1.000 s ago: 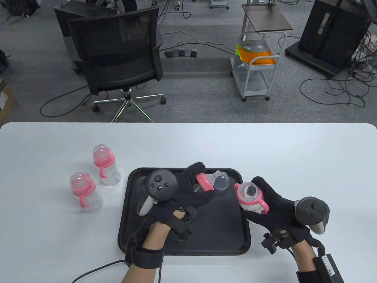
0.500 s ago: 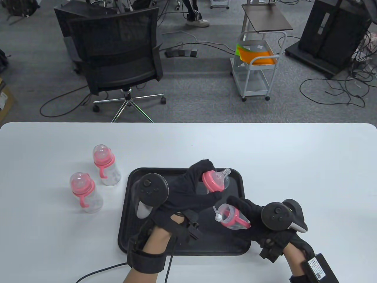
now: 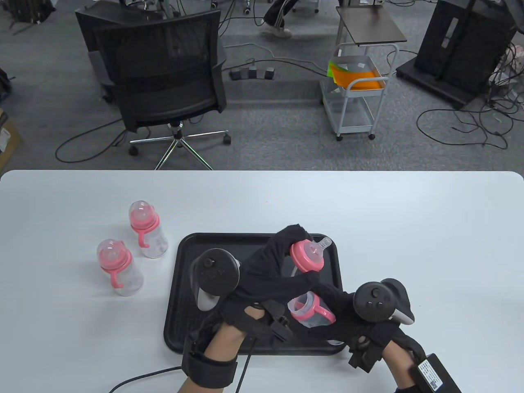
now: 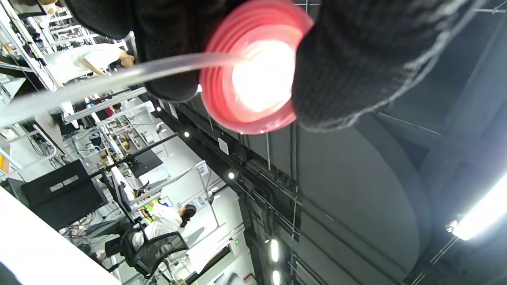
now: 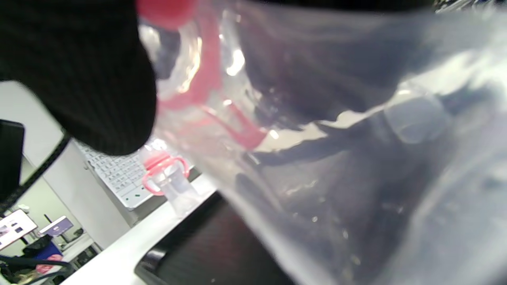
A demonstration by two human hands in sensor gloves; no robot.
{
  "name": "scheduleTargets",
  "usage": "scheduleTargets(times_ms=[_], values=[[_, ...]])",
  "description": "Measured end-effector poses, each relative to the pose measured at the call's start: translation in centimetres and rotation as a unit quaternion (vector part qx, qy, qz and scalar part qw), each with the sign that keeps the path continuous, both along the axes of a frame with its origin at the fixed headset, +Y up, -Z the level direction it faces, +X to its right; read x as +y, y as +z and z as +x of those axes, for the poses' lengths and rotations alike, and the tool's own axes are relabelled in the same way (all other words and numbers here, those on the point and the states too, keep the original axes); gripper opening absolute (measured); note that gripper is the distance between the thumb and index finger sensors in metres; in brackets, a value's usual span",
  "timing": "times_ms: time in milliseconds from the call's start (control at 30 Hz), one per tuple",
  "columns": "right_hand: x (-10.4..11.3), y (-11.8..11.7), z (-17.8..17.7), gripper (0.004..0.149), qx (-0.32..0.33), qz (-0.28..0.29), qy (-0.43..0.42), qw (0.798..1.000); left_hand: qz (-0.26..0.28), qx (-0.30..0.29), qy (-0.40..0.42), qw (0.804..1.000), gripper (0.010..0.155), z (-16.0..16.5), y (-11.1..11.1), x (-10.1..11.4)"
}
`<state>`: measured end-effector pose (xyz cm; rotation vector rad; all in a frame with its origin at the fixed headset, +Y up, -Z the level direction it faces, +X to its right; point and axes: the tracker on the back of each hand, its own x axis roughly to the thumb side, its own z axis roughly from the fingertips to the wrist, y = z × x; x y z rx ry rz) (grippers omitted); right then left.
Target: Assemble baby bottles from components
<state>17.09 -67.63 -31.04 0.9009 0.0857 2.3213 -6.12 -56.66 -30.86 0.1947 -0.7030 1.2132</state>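
Table view. White table [image 3: 368,213]; black tray [image 3: 184,286] at its near edge, centre. Left hand [image 3: 270,270] above the tray's far right corner, fingers curled round a pink nipple collar [image 3: 307,256], clear nipple pointing right. Right hand [image 3: 348,311] over the tray's near right corner, gripping a clear bottle body [image 3: 309,311] with pink handle ring, mouth tilted left. Two assembled bottles [image 3: 118,266] upright left of the tray. Label on the right wrist pack: too small to read.

Left wrist view. Collar underside [image 4: 253,75] pinched between gloved fingers [image 4: 368,55]; clear straw [image 4: 99,85] leading left. A hanging sign reads "19".

Right wrist view. Bottle wall [image 5: 336,138], blurred, fills the frame; no writing legible.
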Motion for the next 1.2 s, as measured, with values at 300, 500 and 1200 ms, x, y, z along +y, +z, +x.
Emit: scheduleTargets(times_ms=[300,500,1200], values=[[1.3,0.3,1.2,0.102,0.004,-0.017,-0.192,0.981,-0.036,-0.068,0.018,0.997,0.093,2.1,-0.3,-2.0],[2.1,0.4,2.3,0.102,-0.010,-0.012,-0.255,0.967,-0.038,-0.058,0.032,0.997,0.088,2.7,-0.5,-3.3],[3.0,1.1,3.1,0.106,-0.095,0.058,-0.245,0.963,-0.104,-0.042,0.079,0.991,0.085,3.9,-0.7,-6.8]])
